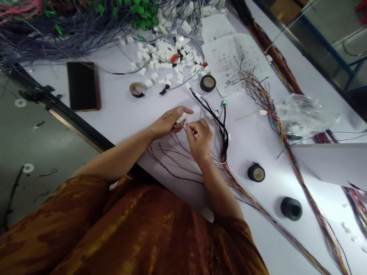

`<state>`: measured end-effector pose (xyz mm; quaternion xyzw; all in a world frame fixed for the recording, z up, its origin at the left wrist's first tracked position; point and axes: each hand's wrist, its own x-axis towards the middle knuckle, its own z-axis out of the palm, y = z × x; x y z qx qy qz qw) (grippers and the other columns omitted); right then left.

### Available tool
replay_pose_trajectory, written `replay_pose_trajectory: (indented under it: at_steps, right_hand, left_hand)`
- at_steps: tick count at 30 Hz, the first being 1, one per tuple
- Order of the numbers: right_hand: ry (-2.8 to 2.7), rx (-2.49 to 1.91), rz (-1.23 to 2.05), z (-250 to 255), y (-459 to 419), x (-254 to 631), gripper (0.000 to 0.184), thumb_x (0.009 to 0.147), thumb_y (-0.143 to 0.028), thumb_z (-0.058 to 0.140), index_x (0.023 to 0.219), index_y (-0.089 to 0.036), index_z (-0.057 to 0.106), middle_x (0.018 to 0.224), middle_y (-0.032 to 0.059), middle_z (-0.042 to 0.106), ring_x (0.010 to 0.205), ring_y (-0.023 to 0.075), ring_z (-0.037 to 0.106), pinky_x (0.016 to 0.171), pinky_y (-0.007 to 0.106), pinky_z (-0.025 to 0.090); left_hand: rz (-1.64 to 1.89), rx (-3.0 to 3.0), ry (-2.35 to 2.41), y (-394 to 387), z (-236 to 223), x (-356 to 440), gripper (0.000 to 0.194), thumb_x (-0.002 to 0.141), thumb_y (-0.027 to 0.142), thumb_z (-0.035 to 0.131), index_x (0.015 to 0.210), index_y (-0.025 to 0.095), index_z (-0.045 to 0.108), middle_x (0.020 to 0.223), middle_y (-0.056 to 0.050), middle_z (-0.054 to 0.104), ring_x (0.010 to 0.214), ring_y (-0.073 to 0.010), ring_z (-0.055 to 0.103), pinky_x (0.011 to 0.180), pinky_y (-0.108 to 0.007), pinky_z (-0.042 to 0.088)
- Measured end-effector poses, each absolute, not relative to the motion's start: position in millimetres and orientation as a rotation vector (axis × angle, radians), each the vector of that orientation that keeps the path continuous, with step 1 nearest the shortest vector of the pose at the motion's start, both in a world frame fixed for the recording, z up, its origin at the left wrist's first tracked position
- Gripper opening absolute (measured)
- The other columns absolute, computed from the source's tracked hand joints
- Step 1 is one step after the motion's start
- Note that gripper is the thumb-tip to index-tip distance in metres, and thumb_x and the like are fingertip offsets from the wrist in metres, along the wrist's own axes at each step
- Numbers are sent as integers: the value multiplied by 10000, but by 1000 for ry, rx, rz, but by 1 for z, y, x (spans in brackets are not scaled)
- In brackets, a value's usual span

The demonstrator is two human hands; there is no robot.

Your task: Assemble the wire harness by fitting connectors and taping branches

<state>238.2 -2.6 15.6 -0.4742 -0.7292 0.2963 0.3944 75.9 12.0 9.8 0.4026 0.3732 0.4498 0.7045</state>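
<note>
Between the thumb and fingers of my left hand (168,122) is a small white connector housing (181,118). My right hand (199,137) is close beside it, its thumb and index finger pinched on a thin wire (184,126) that runs to the housing. Whether the wire's end sits inside the housing cannot be made out. Loose wires of a harness (233,180) pass under my right wrist. Just right of my hands lie black-taped branches (223,130) of that harness, one ending in a green connector (224,102).
Loose white connectors (168,57) lie in a pile beyond my hands, near tape rolls (207,83) and a phone (83,86). Printed sheets (235,59) lie at the back. More tape rolls (256,172), a plastic bag (304,115) and another wire bundle (295,165) are on the right.
</note>
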Motion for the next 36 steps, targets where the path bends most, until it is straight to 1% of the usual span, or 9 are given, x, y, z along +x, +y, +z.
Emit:
replay_pose_trajectory:
  at_steps: [5, 9, 13, 19, 24, 27, 30, 32, 36]
  right_hand:
    - [-1898, -1182, 659, 10, -5, 235, 227, 948, -224, 497, 725, -228, 534, 768, 19, 523, 744, 153, 498, 728, 315, 426]
    - [-1909, -1203, 640, 2, -7, 232, 270, 965, -243, 463, 698, -232, 496, 752, 22, 500, 750, 161, 485, 734, 324, 425]
    - [-1833, -1191, 720, -3, -6, 234, 219, 956, -270, 516, 741, -232, 507, 744, 8, 524, 748, 155, 491, 728, 309, 429]
    - [-1794, -1175, 732, -10, -7, 233, 252, 947, -232, 475, 698, -240, 437, 687, -2, 487, 752, 162, 485, 734, 316, 424]
    - [-1613, -1168, 817, -7, -4, 237, 146, 938, -341, 517, 841, -241, 473, 819, 13, 523, 769, 154, 483, 733, 316, 434]
    - [-1412, -1212, 907, 1, -1, 243, 140, 963, -392, 474, 953, -258, 434, 787, -19, 448, 656, 131, 431, 640, 292, 403]
    - [-1493, -1221, 1025, 6, 3, 248, 146, 981, -396, 459, 1029, -261, 492, 676, -57, 371, 571, 122, 355, 582, 288, 342]
    - [-1593, -1219, 1041, 7, 6, 247, 176, 955, -397, 520, 1043, -246, 547, 645, -64, 374, 570, 117, 358, 589, 288, 340]
    - [-1595, -1278, 998, 9, 16, 238, 163, 852, -364, 669, 890, -224, 595, 684, -50, 467, 625, 109, 415, 624, 281, 371]
  left_hand:
    - [970, 950, 899, 9, 12, 79, 415, 987, 526, 475, 1146, 165, 607, 590, 56, 331, 441, -64, 252, 448, -203, 217]
    - [933, 1070, 977, 5, 11, 81, 404, 973, 526, 505, 1109, 161, 613, 608, 50, 358, 444, -66, 315, 436, -199, 267]
    - [939, 1101, 991, 5, 5, 83, 460, 961, 572, 501, 1161, 163, 568, 583, 68, 356, 424, -72, 326, 408, -193, 270]
    - [955, 1048, 977, 4, 2, 88, 403, 942, 558, 551, 1043, 169, 581, 526, 96, 302, 388, -61, 294, 400, -190, 259]
    - [958, 949, 954, 6, 4, 84, 448, 933, 569, 559, 1109, 158, 589, 549, 68, 408, 449, -80, 404, 446, -191, 322]
    - [1017, 887, 941, 9, 3, 80, 408, 958, 533, 537, 1121, 162, 583, 561, 69, 392, 453, -74, 357, 450, -192, 293]
    - [1037, 849, 913, 12, 1, 81, 369, 989, 508, 489, 1106, 168, 571, 567, 76, 339, 451, -71, 298, 453, -194, 262]
    - [1032, 858, 905, 12, 0, 82, 374, 986, 524, 485, 1090, 173, 566, 571, 78, 333, 453, -70, 282, 457, -194, 262]
    - [1054, 945, 901, 12, 2, 86, 428, 922, 579, 576, 1064, 176, 583, 597, 74, 357, 469, -64, 290, 456, -192, 270]
